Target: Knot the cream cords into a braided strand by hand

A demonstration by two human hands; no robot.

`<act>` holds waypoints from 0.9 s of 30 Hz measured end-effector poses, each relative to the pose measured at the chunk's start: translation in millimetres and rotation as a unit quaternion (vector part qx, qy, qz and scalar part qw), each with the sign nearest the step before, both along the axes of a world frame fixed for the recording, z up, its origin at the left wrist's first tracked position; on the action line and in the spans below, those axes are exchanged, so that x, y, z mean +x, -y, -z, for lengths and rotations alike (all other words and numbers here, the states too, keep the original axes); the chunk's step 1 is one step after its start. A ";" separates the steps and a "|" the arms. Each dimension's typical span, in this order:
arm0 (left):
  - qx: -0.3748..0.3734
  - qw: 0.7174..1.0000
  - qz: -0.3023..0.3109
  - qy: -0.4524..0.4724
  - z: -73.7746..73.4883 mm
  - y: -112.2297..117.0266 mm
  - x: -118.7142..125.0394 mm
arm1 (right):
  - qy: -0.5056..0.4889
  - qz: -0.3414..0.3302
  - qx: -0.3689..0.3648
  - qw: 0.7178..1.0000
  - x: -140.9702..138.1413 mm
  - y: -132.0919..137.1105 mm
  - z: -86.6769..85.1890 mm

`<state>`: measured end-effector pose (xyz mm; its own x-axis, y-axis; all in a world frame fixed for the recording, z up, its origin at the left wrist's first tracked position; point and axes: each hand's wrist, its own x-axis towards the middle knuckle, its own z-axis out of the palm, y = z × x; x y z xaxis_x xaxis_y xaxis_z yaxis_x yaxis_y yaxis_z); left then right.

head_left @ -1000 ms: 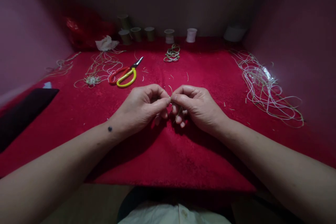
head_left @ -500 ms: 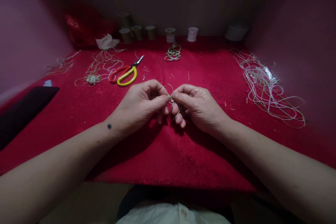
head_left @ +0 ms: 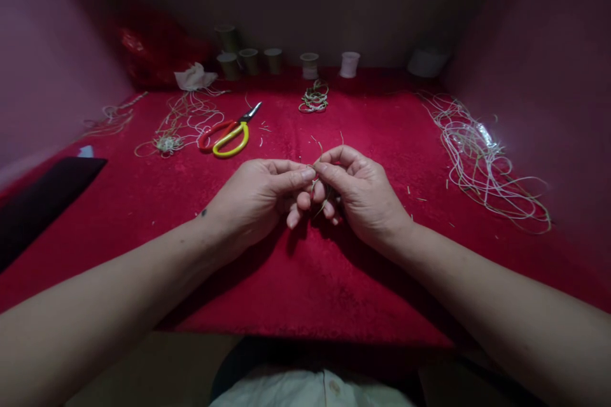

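Over the middle of the red cloth [head_left: 267, 292], my left hand [head_left: 265, 194] and my right hand [head_left: 356, 187] meet at their fingertips. Between them is a thin greenish cord [head_left: 321, 151], with one end sticking up and a loop hanging below the fingers. My left thumb and index finger pinch it; the right thumb and index finger grip it just beside them. Fingers hide most of the cord, so any knot in it is unclear.
Scissors [head_left: 231, 135] with red and yellow handles lie at the left. Behind is a small knotted cord bundle [head_left: 315, 98], then several spools [head_left: 350, 65]. Tangled cords lie at left [head_left: 167, 143] and right [head_left: 487, 165]. A dark flat object [head_left: 42, 203] rests at far left.
My left hand has rolled, its thumb now lying flatter across the cord and its lower fingers more extended. The right fingertips have risen slightly, and a cord end now points up beside them.
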<state>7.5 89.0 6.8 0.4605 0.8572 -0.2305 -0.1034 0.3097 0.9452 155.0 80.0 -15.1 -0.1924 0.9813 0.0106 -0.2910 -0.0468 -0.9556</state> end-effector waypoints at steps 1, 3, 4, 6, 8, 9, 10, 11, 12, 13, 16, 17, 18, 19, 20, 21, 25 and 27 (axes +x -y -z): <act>0.004 1.000 -0.004 0.000 0.1 0.6 0.7 | -0.002 0.001 0.000 1.000 -0.5 -0.1 0.2; 0.010 1.000 -0.012 -0.004 0.5 1.5 1.3 | -0.004 0.004 0.000 1.000 -1.4 -0.3 0.5; 0.012 1.000 -0.017 -0.008 0.7 1.8 1.4 | -0.006 0.004 0.000 1.000 -1.8 -0.3 0.5; 0.015 0.999 -0.025 -0.014 1.0 2.2 1.4 | -0.010 0.001 -0.001 1.000 -2.6 -0.4 0.4; 0.018 0.999 -0.029 -0.019 0.8 2.5 1.5 | -0.013 -0.002 -0.003 1.000 -3.2 -0.6 0.5; 0.021 0.999 -0.028 -0.022 0.4 2.7 1.8 | -0.014 -0.004 -0.004 1.000 -3.5 -0.7 0.7; 0.025 0.999 -0.029 -0.024 -0.1 2.9 2.3 | -0.015 -0.005 -0.004 1.000 -3.7 -0.8 1.0; 0.029 0.999 -0.032 -0.026 -0.8 3.0 3.0 | -0.017 -0.007 -0.004 1.000 -3.8 -1.0 1.5; 0.033 0.998 -0.036 -0.027 -1.5 3.2 3.8 | -0.021 -0.009 -0.003 1.000 -4.0 -1.2 2.2; 0.035 0.998 -0.040 -0.026 -2.2 3.5 4.7 | -0.026 -0.012 -0.003 1.000 -4.0 -1.5 2.9; 0.036 0.998 -0.049 -0.025 -3.9 4.0 6.4 | -0.042 -0.027 -0.004 0.999 -3.9 -2.0 4.4; 0.035 0.998 -0.051 -0.026 -4.1 4.0 6.4 | -0.046 -0.032 -0.005 0.998 -3.8 -1.9 4.3; 0.036 0.998 -0.053 -0.026 -4.0 3.8 6.2 | -0.047 -0.036 -0.007 0.998 -3.7 -1.6 3.9; 0.036 0.997 -0.056 -0.026 -3.7 3.5 5.8 | -0.046 -0.036 -0.011 0.998 -3.5 -1.2 3.1; 0.036 0.997 -0.061 -0.025 -3.3 3.1 5.2 | -0.041 -0.034 -0.014 0.998 -3.2 -0.6 2.2; 0.036 0.997 -0.064 -0.027 -2.8 2.6 4.5 | -0.032 -0.029 -0.017 0.999 -2.8 0.0 1.1; 0.030 0.996 -0.071 -0.054 -2.6 0.9 2.1 | 0.022 0.018 -0.007 1.000 0.2 1.3 -2.1; 0.032 0.994 -0.072 -0.074 -3.8 0.6 1.5 | 0.051 0.039 0.001 0.998 2.4 0.9 -2.7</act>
